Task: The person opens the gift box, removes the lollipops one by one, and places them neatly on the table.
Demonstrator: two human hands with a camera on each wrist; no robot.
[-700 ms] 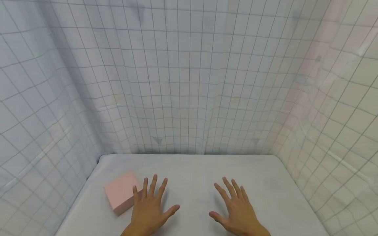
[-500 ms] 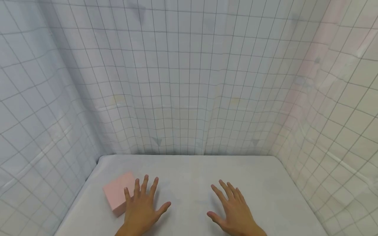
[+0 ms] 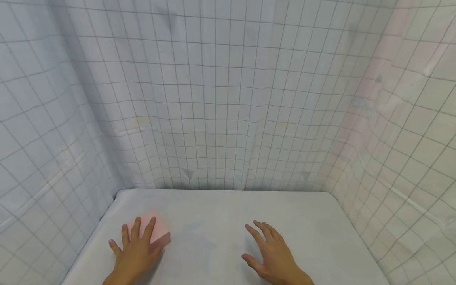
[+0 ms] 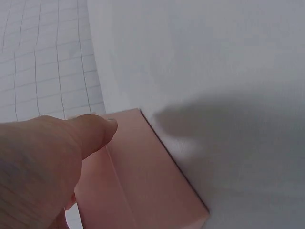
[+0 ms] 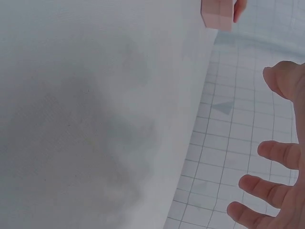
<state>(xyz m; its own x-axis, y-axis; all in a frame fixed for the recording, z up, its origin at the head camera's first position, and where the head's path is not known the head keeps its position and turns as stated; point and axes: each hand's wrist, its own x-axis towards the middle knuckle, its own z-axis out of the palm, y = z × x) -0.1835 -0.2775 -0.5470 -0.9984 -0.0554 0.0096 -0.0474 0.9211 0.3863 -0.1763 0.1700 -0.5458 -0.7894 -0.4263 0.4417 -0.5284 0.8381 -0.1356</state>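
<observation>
A pink box [image 3: 160,229] lies on the left part of the white-covered table. My left hand [image 3: 133,255] is over it, with fingers spread and fairly straight across the top. In the left wrist view, the thumb [image 4: 95,131] extends over the near side of the box [image 4: 152,176]; whether it touches cannot be told. My right hand [image 3: 274,255] hovers above the table at right, fingers spread and slightly bent, holding nothing. The right wrist view shows its fingers [image 5: 264,191] apart, with a corner of the pink box [image 5: 218,13] at the top.
White sheets with a dark grid surround the table on the left [image 3: 46,158], back [image 3: 228,99] and right [image 3: 402,158]. The table's cover [image 3: 210,229] is plain white, and its back edge meets the rear sheet.
My left hand has moved left, from beside the box to over it. The right hand has shifted slightly left. The box stays in about the same place.
</observation>
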